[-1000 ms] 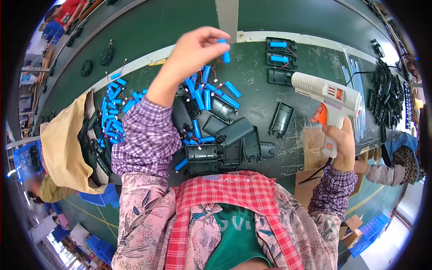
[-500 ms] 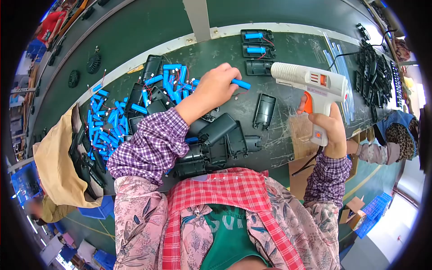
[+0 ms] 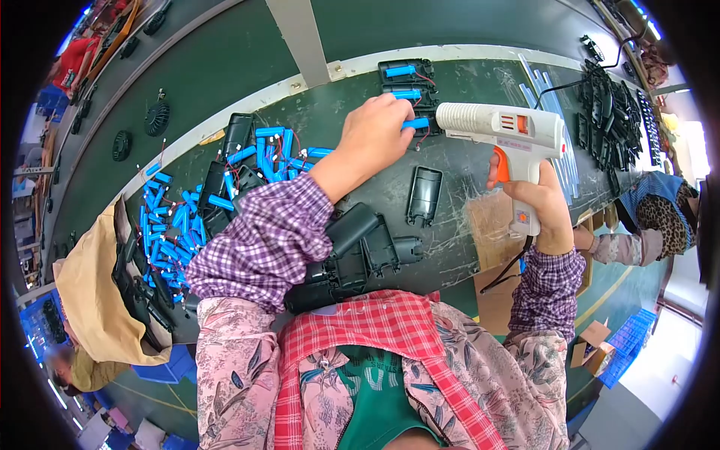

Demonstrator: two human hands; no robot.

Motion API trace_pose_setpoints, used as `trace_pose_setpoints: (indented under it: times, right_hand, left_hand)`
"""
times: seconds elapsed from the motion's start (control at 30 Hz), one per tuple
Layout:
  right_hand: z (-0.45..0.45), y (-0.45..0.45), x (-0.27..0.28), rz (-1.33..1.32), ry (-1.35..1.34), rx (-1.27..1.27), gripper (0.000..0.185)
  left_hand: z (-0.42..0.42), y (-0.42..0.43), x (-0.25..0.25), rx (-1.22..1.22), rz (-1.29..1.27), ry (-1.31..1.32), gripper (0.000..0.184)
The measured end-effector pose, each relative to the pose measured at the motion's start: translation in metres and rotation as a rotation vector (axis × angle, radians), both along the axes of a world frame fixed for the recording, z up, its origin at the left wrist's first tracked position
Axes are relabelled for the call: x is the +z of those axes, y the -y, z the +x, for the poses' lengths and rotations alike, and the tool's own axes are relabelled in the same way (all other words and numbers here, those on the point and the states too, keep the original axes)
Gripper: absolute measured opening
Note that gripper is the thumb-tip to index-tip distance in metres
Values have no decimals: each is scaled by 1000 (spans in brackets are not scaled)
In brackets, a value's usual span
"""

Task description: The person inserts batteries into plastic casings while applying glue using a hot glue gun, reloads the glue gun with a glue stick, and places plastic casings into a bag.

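My left hand (image 3: 373, 139) pinches a blue cylindrical battery (image 3: 416, 123) with thin wires, at the third black plastic casing in the back row; the hand partly hides that casing. Just right of it is the ribbed front of a white hot glue gun (image 3: 544, 131). My right hand (image 3: 546, 201) is wrapped round the gun's handle, with a finger at the orange trigger (image 3: 502, 163). Farther back, another black casing (image 3: 424, 66) has a blue battery (image 3: 400, 71) lying in it. An open black casing (image 3: 425, 195) lies on the bench below the gun's front.
Loose blue batteries (image 3: 172, 225) are heaped at the left, beside a tan bag (image 3: 94, 277) of black parts. Black casings (image 3: 352, 229) pile up near my body. Clear glue sticks (image 3: 568, 161) and black parts (image 3: 611, 116) lie right. Another person's sleeve (image 3: 626, 255) shows there.
My left hand has moved the battery back to the third casing in the row. The glue gun stays beside that casing in my right hand. The whole view has shifted slightly.
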State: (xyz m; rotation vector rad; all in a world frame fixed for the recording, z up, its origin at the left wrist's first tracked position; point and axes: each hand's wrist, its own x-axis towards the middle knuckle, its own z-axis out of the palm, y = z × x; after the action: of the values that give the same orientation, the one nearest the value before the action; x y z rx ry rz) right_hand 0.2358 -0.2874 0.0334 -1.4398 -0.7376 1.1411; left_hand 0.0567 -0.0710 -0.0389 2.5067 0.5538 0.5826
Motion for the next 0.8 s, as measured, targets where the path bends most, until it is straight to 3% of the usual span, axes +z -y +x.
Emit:
trace_pose_setpoints:
  times: [0.37, 0.8]
  right_hand:
    - [4, -22, 3, -134, 31, 54, 42]
    - [3, -7, 15, -243, 98, 56, 45]
  left_hand:
    - [15, 2, -24, 80, -1, -28, 12]
    - [18, 4, -25, 76, -7, -39, 13]
